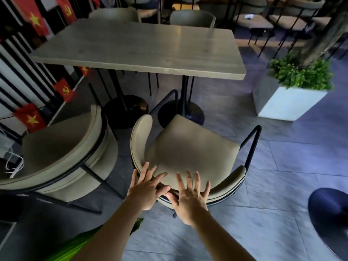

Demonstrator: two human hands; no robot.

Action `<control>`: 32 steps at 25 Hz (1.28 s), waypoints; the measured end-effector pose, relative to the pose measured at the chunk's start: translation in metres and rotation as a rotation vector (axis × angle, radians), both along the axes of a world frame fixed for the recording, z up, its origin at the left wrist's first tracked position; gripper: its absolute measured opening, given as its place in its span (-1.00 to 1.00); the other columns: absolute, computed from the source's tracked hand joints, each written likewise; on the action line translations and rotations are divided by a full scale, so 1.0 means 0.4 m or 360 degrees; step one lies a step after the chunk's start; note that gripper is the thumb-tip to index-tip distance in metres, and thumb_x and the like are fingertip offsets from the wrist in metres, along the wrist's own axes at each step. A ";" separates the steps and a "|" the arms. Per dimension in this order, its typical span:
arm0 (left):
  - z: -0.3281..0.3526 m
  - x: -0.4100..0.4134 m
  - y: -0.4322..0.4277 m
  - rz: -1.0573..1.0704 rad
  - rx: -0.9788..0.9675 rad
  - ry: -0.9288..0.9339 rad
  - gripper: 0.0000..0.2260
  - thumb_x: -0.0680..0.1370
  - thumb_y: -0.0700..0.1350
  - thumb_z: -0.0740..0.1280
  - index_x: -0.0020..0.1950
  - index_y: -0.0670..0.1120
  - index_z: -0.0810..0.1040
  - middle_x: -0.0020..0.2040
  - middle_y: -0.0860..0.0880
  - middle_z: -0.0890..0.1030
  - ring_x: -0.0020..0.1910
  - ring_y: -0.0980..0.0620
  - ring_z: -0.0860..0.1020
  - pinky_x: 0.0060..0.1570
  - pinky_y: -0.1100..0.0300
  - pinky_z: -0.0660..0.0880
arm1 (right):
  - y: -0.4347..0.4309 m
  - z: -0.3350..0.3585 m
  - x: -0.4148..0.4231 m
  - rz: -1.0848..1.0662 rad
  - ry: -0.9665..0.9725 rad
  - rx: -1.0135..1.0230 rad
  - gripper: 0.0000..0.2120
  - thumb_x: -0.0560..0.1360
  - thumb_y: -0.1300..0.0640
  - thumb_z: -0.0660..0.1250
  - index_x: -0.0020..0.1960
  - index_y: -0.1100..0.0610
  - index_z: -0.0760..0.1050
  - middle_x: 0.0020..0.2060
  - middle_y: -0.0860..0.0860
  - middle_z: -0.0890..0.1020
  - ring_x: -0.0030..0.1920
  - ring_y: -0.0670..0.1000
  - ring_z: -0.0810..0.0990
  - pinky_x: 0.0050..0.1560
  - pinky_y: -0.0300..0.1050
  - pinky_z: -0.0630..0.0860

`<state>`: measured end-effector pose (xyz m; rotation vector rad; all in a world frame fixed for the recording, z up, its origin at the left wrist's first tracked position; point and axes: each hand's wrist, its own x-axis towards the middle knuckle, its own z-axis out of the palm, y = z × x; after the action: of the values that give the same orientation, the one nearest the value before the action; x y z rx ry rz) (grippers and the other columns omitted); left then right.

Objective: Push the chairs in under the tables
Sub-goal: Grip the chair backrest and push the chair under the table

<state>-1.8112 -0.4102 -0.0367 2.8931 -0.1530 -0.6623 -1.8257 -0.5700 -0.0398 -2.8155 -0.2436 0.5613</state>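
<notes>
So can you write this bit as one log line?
step: pushing chair | left hand: open on chair backrest | right hand: open on backrest | table: chair not under

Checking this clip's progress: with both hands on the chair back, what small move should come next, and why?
Probably a steady forward push. The left hand and right hand rest spread on the backrest of the chair, whose seat lies wholly outside the table edge, angled slightly right, so it may need squaring toward the table.

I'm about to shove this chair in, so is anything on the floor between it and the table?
No loose object shows. The beige padded chair is turned askew, and the grey table's right black pedestal base stands directly ahead of its seat. Both hands, left hand and right hand, rest open on the backrest.
</notes>
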 end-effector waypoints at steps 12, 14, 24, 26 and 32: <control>-0.014 0.246 0.011 -0.0004 0.0153 0.0063 -0.48 0.57 0.26 -0.10 0.50 0.18 -0.13 0.56 0.01 -0.23 0.46 -0.04 -0.44 0.45 -0.25 -0.26 | 0.011 -0.008 0.248 0.0012 0.0059 -0.0032 -0.04 0.12 -0.46 -0.56 0.48 -0.14 -0.36 0.55 0.01 -0.22 0.52 0.16 -0.30 0.39 0.37 -0.32; -0.013 0.244 0.010 -0.0007 0.0170 0.0085 -0.48 0.58 0.25 -0.08 0.49 0.19 -0.16 0.56 0.01 -0.25 0.45 -0.05 -0.45 0.45 -0.25 -0.26 | 0.011 0.003 0.250 0.0038 0.0132 -0.0048 -0.08 0.17 -0.45 -0.50 0.49 -0.13 -0.33 0.55 0.02 -0.22 0.53 0.17 -0.27 0.40 0.37 -0.30; 0.142 0.155 0.139 0.0430 -0.0098 -0.0299 -0.38 0.57 0.12 0.14 0.48 0.24 -0.20 0.57 0.03 -0.18 0.53 -0.03 -0.24 0.47 -0.13 -0.29 | 0.221 0.110 0.244 0.0343 -0.0011 0.0191 -0.42 0.59 -0.08 0.08 0.52 -0.02 -0.06 0.45 0.10 0.27 0.35 0.17 0.39 0.30 0.12 0.38; 0.174 0.133 0.237 0.0554 -0.0031 -0.0345 -0.37 0.57 0.12 0.15 0.48 0.23 -0.20 0.56 0.04 -0.21 0.53 -0.03 -0.25 0.43 -0.14 -0.33 | 0.334 0.159 0.244 0.0446 -0.0113 0.0264 -0.39 0.57 -0.06 0.12 0.52 0.03 -0.06 0.47 0.10 0.24 0.38 0.18 0.34 0.34 0.11 0.34; 0.177 -0.013 0.588 0.0770 -0.0003 -0.0373 -0.35 0.55 0.17 0.13 0.48 0.23 -0.25 0.57 0.02 -0.20 0.53 -0.04 -0.25 0.44 -0.18 -0.30 | 0.677 0.192 0.134 0.0671 -0.0140 0.0155 -0.35 0.57 -0.01 0.15 0.53 0.08 -0.11 0.53 0.13 0.09 0.51 0.18 0.09 0.49 0.15 0.07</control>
<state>-1.8164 -0.1749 0.0343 2.8273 0.5011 -0.2369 -1.7723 -0.2992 0.0370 -2.7030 -0.8703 0.4923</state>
